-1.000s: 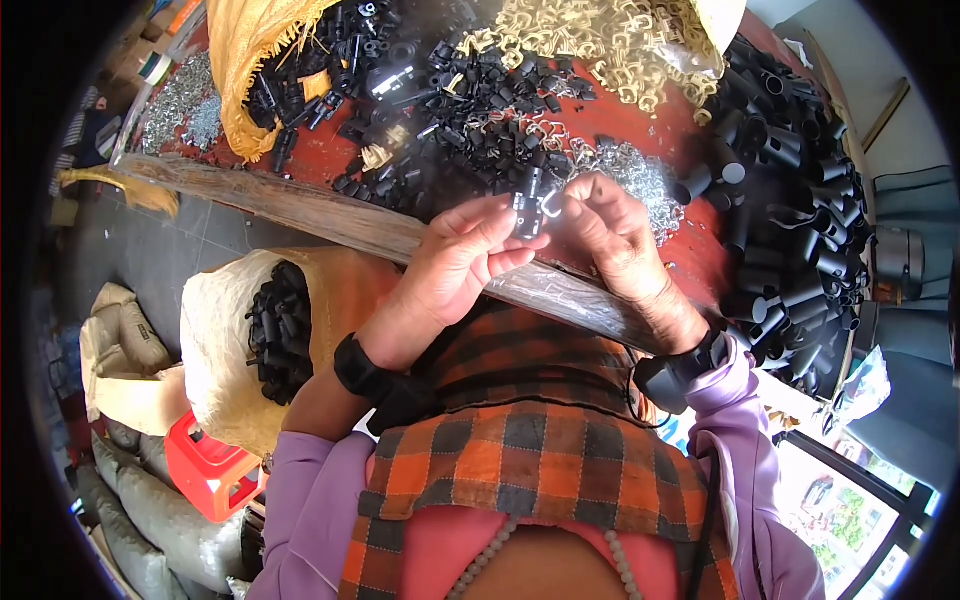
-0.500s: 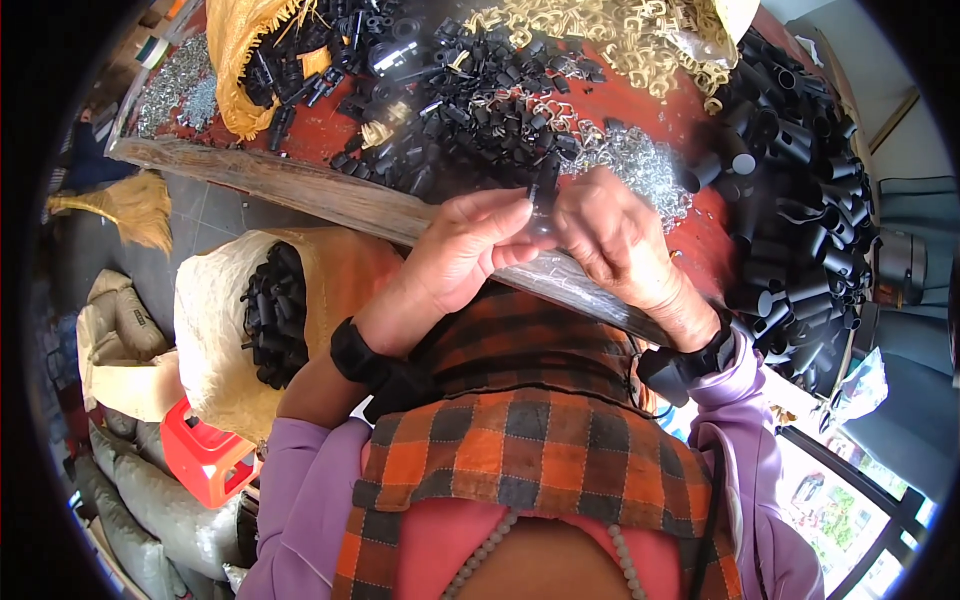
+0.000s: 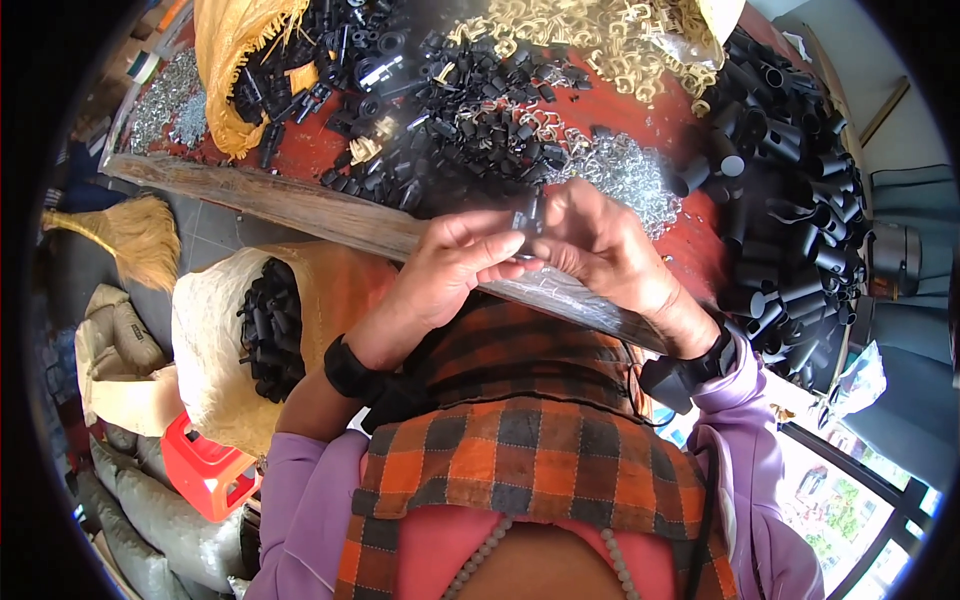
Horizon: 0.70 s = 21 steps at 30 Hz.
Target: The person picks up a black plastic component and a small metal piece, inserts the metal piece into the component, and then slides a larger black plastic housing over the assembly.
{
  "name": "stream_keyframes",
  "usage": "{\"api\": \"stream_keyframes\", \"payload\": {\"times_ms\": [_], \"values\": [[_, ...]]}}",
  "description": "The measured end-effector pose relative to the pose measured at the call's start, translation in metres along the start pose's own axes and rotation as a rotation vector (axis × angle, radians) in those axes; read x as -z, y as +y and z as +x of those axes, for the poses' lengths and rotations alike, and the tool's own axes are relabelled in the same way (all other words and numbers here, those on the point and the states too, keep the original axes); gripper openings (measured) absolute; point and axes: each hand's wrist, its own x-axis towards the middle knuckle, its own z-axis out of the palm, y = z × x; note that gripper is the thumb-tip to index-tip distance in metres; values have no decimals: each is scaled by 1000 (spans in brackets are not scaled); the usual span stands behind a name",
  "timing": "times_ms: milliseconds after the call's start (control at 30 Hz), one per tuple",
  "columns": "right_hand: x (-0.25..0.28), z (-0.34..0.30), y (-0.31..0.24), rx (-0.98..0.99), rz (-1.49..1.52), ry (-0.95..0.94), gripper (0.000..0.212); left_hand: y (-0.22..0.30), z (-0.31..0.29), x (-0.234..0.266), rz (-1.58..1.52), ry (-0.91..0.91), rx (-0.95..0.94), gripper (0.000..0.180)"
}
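Observation:
Just over the table's front edge, my left hand pinches a small black plastic part between thumb and fingers. My right hand closes on the same part from the other side, its thumb meeting the left fingertips. The part stands roughly upright; its lower end is hidden by the fingers. Beyond my hands lie a heap of small black plastic pieces and, to the right, a pile of shiny metal clips. Brass-coloured clips are spread farther back.
Black tubes crowd the table's right side. A yellow woven sack lies at the back left. Below the wooden edge, a pale sack holds black parts. A red plastic stool and a broom are on the left.
My right hand has turned, its thumb now coming in against the part beside the left fingertips. Both hands sit slightly lower, and the black part shows more plainly between them.

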Motion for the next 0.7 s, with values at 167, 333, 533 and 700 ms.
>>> {"api": "stream_keyframes", "payload": {"times_ms": [167, 333, 533, 700], "values": [[46, 25, 7, 54, -94, -123, 7, 6, 1, 4, 2, 16, 2, 24], [94, 61, 56, -14, -1161, 276, 14, 4, 1, 6, 5, 50, -5, 25], [108, 84, 105, -69, -1288, 373, 16, 3, 5, 8, -66, 52, 10, 23], [101, 78, 82, -55, -874, 343, 12, 4, 6, 9, -89, 68, 2, 23]]}}
